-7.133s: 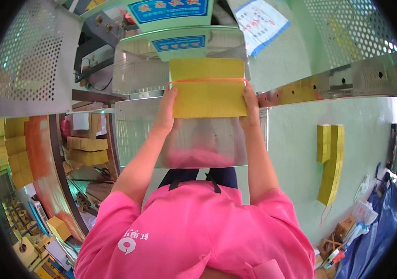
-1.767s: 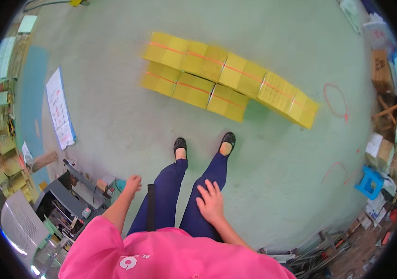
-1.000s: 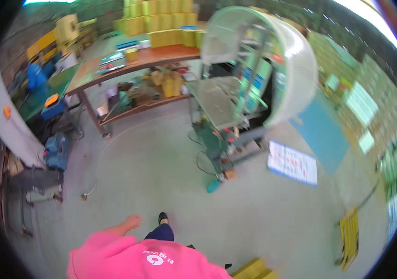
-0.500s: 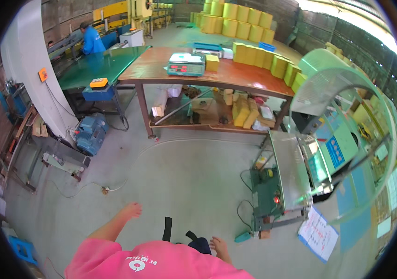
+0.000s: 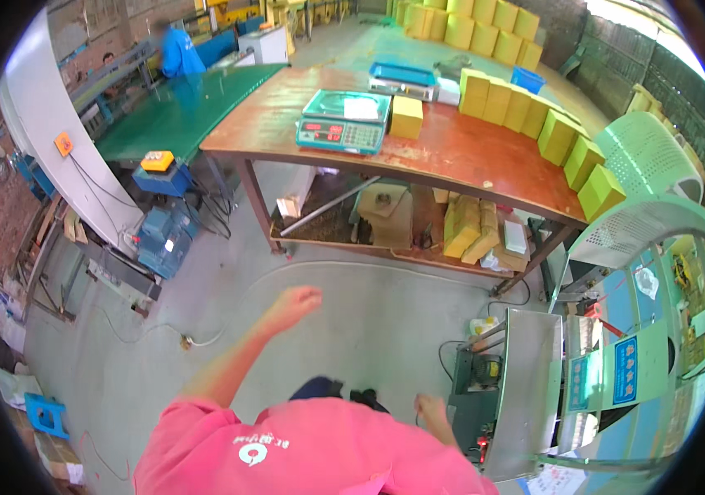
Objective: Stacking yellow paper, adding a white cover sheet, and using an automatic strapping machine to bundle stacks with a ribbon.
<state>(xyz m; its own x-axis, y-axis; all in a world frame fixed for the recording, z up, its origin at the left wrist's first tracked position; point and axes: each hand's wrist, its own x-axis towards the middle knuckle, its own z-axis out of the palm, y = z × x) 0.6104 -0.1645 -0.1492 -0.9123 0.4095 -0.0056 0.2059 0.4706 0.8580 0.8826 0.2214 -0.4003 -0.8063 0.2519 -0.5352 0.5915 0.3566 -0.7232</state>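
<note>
My left hand point(image 5: 296, 305) is out in front of me above the grey floor, its fingers loosely curled and holding nothing. Low on my right side, my right hand point(image 5: 432, 409) also has its fingers curled in, with nothing seen in it. It is nearest to a metal-topped machine point(image 5: 526, 388). Ahead stands a red-brown worktable point(image 5: 451, 161). On the table a teal digital scale point(image 5: 343, 124) sits beside a single yellow box point(image 5: 406, 117), with a second scale point(image 5: 402, 81) behind. A row of yellow boxes point(image 5: 518, 107) runs along the table's right part.
A green-topped table point(image 5: 196, 107) and a blue motor point(image 5: 167, 241) stand left, by a white pillar point(image 5: 55, 140). A cable point(image 5: 319, 264) lies across the floor. A large fan point(image 5: 650, 157) is at right. Beyond are yellow stacks point(image 5: 484, 29) and a person in blue point(image 5: 181, 54).
I have moved closer to the worktable and the metal-topped machine. My left arm has swung forward and to the right; my right hand has come a little further out at the right.
</note>
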